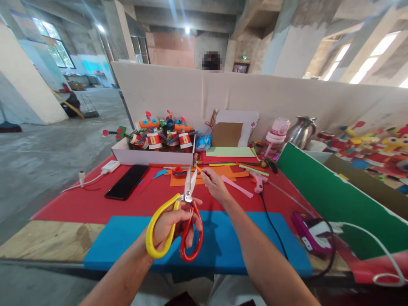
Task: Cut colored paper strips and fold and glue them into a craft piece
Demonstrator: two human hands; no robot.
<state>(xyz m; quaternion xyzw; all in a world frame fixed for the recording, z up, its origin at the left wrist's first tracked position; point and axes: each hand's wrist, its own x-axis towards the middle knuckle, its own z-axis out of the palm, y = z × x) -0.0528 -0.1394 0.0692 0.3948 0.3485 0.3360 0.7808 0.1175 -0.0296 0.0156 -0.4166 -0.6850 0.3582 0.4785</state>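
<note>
My left hand [174,225] holds a pair of scissors [188,193] with one yellow and one red handle, its fingers through the loops. The blades point away from me and stand slightly apart. Close to their tips, my right hand [214,183] pinches a small orange paper piece [199,169]. Below both hands lies a blue board [223,238] on the red table cover. Behind the blades are orange paper sheets [178,180] and a red-handled tool [179,171], partly hidden.
A white box [153,157] of paper-cup figures stands at the back left, near a black phone [126,182]. To the right are a pink glue gun [259,180] with its cord, a purple power strip [310,238] and a green panel [331,204]. A person's head shows beyond the partition [255,93].
</note>
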